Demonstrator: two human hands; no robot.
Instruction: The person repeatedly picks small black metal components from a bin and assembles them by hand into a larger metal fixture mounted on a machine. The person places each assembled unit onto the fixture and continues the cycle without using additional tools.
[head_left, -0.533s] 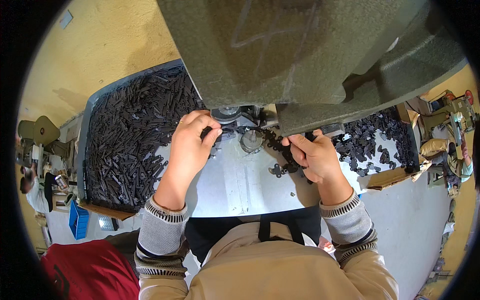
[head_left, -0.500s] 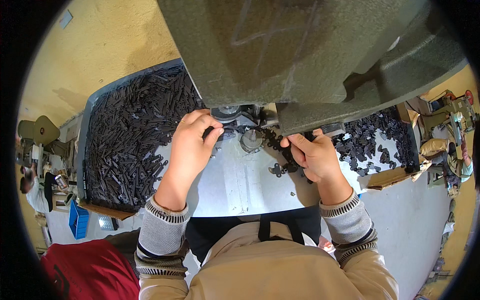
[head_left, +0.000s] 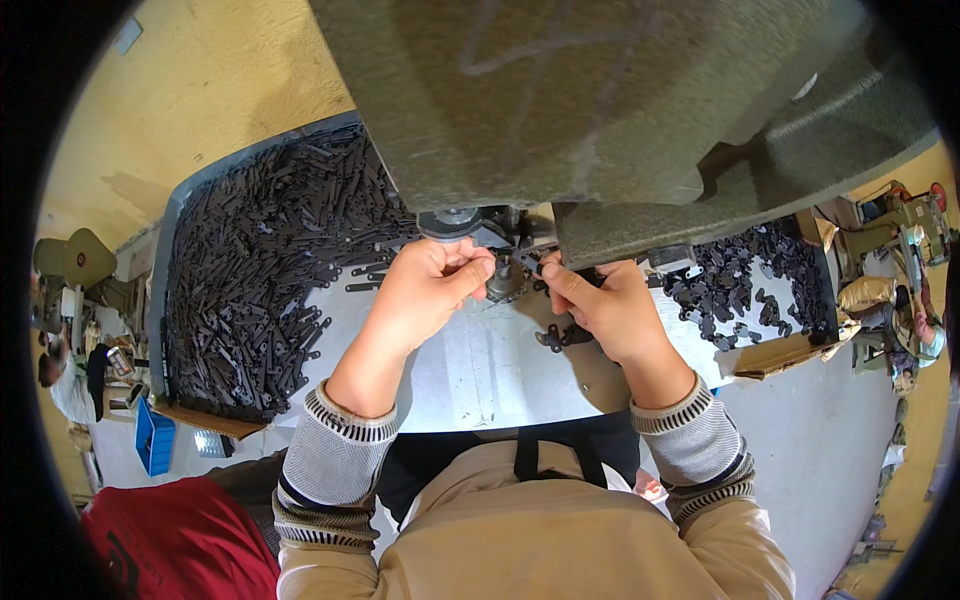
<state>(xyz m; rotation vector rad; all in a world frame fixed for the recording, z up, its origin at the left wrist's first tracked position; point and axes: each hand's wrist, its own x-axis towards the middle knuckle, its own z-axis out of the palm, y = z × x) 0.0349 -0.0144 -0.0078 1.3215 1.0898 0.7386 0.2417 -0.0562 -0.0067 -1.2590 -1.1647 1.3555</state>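
At the grey metal work table (head_left: 470,385), my left hand (head_left: 420,295) is closed in a pinch just left of the machine's round metal post (head_left: 507,282). Whatever its fingertips may hold is hidden. Opposite, my right hand (head_left: 610,310) pinches a small flat black metal piece (head_left: 526,262) between thumb and forefinger, with its end reaching over the post. Several more black pieces (head_left: 562,337) lie on the table below the right hand. Right above the left fingers hangs a dark rounded machine part (head_left: 450,222).
A large grey-green machine body (head_left: 520,110) overhangs the work spot. On the left, a tray (head_left: 163,300) holds a heap of narrow black strips (head_left: 250,270). Short black plates (head_left: 715,285) are piled on the right beside a cardboard edge (head_left: 790,362). A person's red garment (head_left: 180,545) shows at lower left.
My left hand has moved right and slightly nearer, toward the post. My right hand has shifted left, bringing a black piece over the post. Loose strips now show left of the left hand.
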